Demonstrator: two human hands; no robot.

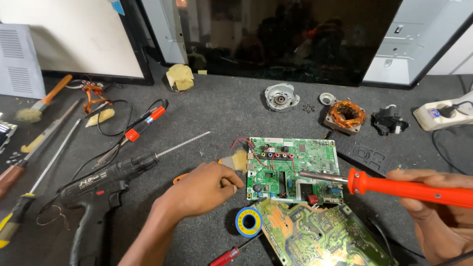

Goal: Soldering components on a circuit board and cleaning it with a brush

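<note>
A green circuit board [295, 157] lies flat on the grey bench mat. My right hand [433, 207] grips an orange-handled soldering iron [404, 188], and its metal tip reaches left over the middle of the board. My left hand [207, 189] is closed around a small orange-handled brush [239, 160] whose pale bristles touch the board's left edge. A second, yellow-green circuit board [320, 236] lies just in front, overlapping the first one's near edge. A blue roll [248, 221] sits between my left hand and this second board.
A black cordless drill [98, 189] lies left of my hand, with red probes [143, 125], screwdrivers and a brush [44, 101] beyond. A red screwdriver [226, 256] lies near the front. A copper-wound motor stator [346, 114], a metal motor cap [281, 96], a black remote [369, 157] and a power strip [443, 113] sit behind. A dark screen [295, 34] leans at the back.
</note>
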